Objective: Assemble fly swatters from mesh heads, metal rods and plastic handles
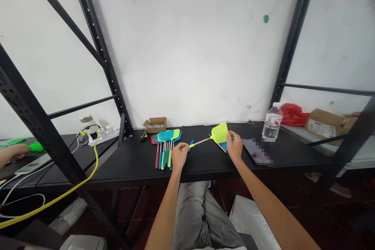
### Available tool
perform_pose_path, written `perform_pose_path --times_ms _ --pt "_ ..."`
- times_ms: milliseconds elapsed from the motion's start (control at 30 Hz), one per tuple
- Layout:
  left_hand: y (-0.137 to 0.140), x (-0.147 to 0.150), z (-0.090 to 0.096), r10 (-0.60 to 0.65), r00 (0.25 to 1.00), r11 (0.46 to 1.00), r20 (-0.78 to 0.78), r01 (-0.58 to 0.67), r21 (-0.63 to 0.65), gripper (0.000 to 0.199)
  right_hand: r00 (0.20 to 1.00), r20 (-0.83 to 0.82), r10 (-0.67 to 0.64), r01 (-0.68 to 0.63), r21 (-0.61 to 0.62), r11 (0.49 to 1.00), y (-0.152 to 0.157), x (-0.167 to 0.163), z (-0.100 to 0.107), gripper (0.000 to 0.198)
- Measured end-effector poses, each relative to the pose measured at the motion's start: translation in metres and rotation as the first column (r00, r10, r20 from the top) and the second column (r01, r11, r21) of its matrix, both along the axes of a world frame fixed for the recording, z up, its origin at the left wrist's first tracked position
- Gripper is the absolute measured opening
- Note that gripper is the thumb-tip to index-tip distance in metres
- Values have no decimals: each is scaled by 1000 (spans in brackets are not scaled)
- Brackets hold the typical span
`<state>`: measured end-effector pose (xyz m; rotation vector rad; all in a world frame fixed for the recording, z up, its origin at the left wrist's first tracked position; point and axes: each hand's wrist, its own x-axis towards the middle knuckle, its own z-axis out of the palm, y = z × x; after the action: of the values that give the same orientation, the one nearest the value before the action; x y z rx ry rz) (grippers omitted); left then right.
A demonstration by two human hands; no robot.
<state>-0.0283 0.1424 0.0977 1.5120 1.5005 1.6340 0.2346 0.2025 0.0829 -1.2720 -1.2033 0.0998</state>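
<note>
A yellow-green fly swatter (220, 133) is stretched between my two hands above the black table. My left hand (179, 156) is closed around its handle. At the other end, my right hand (234, 146) pinches the edge of the perforated head. Beneath that head, part of a blue swatter (224, 145) shows, and a blue handle (191, 143) lies just beyond my left hand. Left of my left hand, several fly swatters (166, 136) in red, blue and yellow-green lie side by side, heads overlapping toward the wall and handles toward me.
A small open cardboard box (156, 125) stands by the wall. Right of my right hand lie a tablet (254, 151) and a water bottle (272, 123). A yellow cable (95, 164) crosses at left, near a power strip (106, 136). Another person's hand (19, 150) is at far left.
</note>
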Motion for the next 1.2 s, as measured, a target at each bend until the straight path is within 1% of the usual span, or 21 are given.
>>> perform_pose_path --times_ms 200,333,900,1200 --pt "2 0 -2 -5 1000 1000 0 5 -2 18 999 -33 -10 9 -11 1000 0 2 -1 38" --pt "1 -1 -2 -5 1000 1000 -6 5 -3 19 1000 -17 -18 17 -15 1000 0 2 -1 36" --pt "0 -1 -3 11 999 1000 -48 -12 -2 19 1000 20 -2 2 14 1000 -1 2 0 39" --pt "-1 -1 -2 35 998 999 -60 -36 -9 20 1000 23 11 -11 -15 1000 -5 1 3 38"
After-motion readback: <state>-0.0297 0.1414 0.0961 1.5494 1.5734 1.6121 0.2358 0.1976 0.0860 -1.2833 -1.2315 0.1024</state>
